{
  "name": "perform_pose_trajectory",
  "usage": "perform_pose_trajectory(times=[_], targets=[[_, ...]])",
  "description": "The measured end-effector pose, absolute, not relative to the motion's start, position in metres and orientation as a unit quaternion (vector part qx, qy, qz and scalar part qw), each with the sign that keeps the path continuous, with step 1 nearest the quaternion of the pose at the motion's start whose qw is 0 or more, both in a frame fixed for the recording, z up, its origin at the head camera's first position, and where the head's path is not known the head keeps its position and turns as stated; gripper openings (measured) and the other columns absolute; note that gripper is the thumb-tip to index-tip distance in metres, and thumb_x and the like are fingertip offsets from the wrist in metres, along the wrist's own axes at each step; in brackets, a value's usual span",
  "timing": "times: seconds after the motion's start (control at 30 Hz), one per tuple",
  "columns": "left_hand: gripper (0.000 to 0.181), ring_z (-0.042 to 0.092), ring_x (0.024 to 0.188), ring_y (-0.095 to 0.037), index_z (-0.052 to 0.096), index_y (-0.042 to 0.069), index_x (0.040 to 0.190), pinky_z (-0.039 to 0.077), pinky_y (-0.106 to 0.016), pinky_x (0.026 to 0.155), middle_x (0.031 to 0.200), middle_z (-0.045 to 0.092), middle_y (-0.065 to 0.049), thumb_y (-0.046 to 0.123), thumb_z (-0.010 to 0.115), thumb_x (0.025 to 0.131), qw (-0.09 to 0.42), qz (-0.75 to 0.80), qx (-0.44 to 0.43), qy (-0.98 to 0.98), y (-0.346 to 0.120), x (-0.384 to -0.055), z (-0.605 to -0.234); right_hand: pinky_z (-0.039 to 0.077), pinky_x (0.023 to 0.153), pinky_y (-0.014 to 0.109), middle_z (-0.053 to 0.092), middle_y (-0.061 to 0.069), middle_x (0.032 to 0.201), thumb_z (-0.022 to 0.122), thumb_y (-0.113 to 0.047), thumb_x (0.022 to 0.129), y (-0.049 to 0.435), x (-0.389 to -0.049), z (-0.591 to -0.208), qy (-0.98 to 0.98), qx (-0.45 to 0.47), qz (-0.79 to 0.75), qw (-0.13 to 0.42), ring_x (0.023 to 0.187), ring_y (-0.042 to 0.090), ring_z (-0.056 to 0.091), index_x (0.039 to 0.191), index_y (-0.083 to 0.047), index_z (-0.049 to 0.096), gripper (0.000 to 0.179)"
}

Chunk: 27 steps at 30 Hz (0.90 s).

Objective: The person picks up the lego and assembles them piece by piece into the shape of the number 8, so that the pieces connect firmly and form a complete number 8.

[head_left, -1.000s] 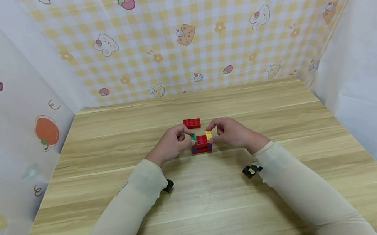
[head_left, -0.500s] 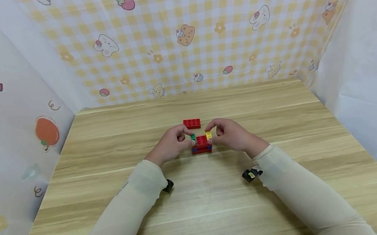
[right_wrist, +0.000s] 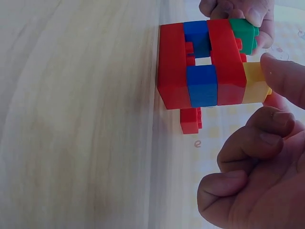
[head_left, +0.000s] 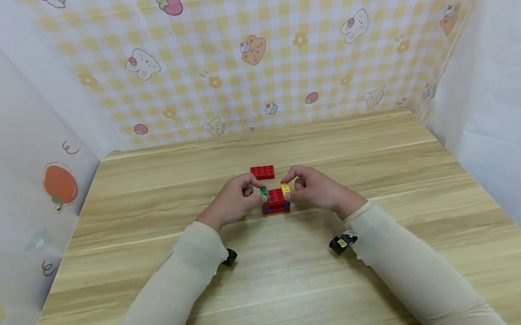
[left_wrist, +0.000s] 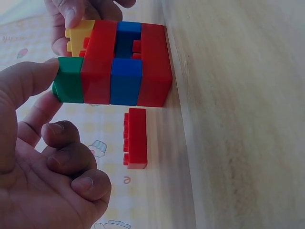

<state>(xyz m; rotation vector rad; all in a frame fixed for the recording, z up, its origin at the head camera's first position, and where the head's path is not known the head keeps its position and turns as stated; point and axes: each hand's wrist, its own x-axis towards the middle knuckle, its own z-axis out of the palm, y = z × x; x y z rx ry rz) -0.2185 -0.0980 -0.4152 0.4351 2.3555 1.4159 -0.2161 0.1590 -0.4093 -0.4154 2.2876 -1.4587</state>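
Note:
A small stack of toy building bricks stands on the table between both hands. At its base lies a red brick point(left_wrist: 155, 71), with a blue brick point(left_wrist: 126, 82) at each end above it and a gap between them. Across the blue pair sits an upper red brick point(right_wrist: 228, 71). My left hand point(head_left: 236, 200) pinches a green brick point(left_wrist: 70, 80) between thumb and index finger on the stack's left top end. On the right top end, my right hand point(head_left: 317, 191) pinches a yellow brick point(right_wrist: 255, 83) the same way. Studs of the upper red brick show between them.
Just behind the stack, a loose red brick point(head_left: 262, 173) lies studs up on the wooden table point(head_left: 284, 288). A patterned cloth point(head_left: 278, 64) hangs along the back edge, and white cloth walls point(head_left: 497, 76) flank both sides.
The head view has shifted slightly, so the whole scene appears a little further left. Both hands and the bricks keep the same arrangement.

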Motion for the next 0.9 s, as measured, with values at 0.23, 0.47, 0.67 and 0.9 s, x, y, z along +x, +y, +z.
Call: perform_pose_trajectory(times=[0.23,0.47,0.67,0.9], targets=[[0.02,0.038,0.061,-0.019,0.069,0.016,0.116,0.035,-0.031,0.059,0.075,0.041,-0.001,0.02,0.076,0.097,0.178,0.488,0.156,0.84,-0.098,-0.217,-0.412,0.035,0.056,0.026,0.042,0.0,0.068,0.072,-0.007,0.099,0.157,-0.216,-0.414,0.811,-0.133,-0.533,0.202,0.057,0.015,0.038,0.131,0.002,0.057,0.037],[0.03,0.038,0.062,-0.019,0.067,0.017,0.126,0.036,-0.032,0.061,0.076,0.039,-0.001,0.026,0.074,0.098,0.181,0.476,0.159,0.846,-0.102,-0.221,-0.408,0.036,0.056,0.026,0.044,0.0,0.07,0.073,-0.009,0.099,0.157,-0.216,-0.414,0.814,-0.12,-0.531,0.202,0.058,0.017,0.04,0.128,-0.005,0.061,0.032],[0.038,0.036,0.064,-0.02,0.063,0.013,0.138,0.037,-0.034,0.065,0.077,0.038,-0.002,0.025,0.069,0.103,0.146,0.495,0.149,0.843,-0.111,-0.23,-0.406,0.037,0.056,0.026,0.046,0.001,0.071,0.073,-0.008,0.098,0.156,-0.216,-0.411,0.813,-0.12,-0.529,0.211,0.06,0.017,0.041,0.131,-0.003,0.061,0.035],[0.041,0.034,0.061,-0.019,0.06,0.014,0.144,0.036,-0.034,0.063,0.076,0.036,-0.001,0.022,0.068,0.104,0.149,0.489,0.114,0.852,-0.113,-0.249,-0.412,0.037,0.057,0.027,0.046,0.002,0.074,0.074,-0.009,0.098,0.156,-0.217,-0.411,0.814,-0.116,-0.528,0.211,0.062,0.017,0.041,0.13,-0.004,0.061,0.035]])
